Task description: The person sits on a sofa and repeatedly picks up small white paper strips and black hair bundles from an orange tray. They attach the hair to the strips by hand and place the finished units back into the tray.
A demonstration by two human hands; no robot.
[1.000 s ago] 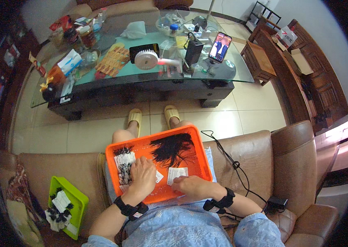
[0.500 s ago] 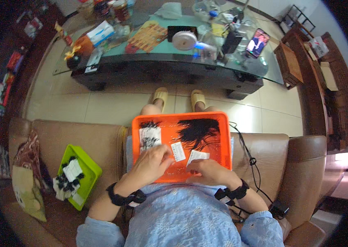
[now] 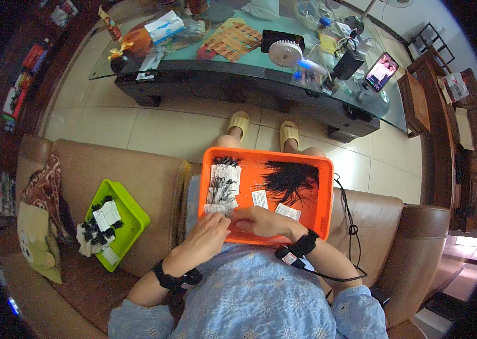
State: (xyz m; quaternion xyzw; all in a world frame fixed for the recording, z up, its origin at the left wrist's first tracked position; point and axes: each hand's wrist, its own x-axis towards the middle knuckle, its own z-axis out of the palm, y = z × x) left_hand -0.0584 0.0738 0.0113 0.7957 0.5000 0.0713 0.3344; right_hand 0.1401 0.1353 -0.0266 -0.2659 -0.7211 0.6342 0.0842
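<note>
Head view looks straight down on a person seated on a brown sofa (image 3: pixel 137 186) with an orange tray (image 3: pixel 323 195) resting on the lap. Both hands meet at the near edge of that tray: the left hand (image 3: pixel 207 230) is curled, its fingertips drawn together toward the right hand (image 3: pixel 262 220), which lies palm down with its fingers reaching left. They seem to pinch something small between them, but it is too tiny to make out, and I cannot tell which hand has the firmer hold.

Just beyond the left hand, at the tray's left side, lies a white card (image 3: pixel 222 186) lined with rows of small black tufts. A loose heap of black fibres (image 3: pixel 290 179) sits toward the far right of the tray, with two small white paper slips (image 3: pixel 260 199) between it and the hands.

Judging by this layout, the step in hand looks like fixing one tuft in place near the bottom of the card, and the card appears nearly filled. The next move probably calls for a fine fingertip grip and a short reach to the fibre heap.

Left of the person, on the sofa seat, a green tray (image 3: pixel 131 217) holds more black tufts and white cards. A glass coffee table (image 3: pixel 238 62) stands far across the tiled floor.
</note>
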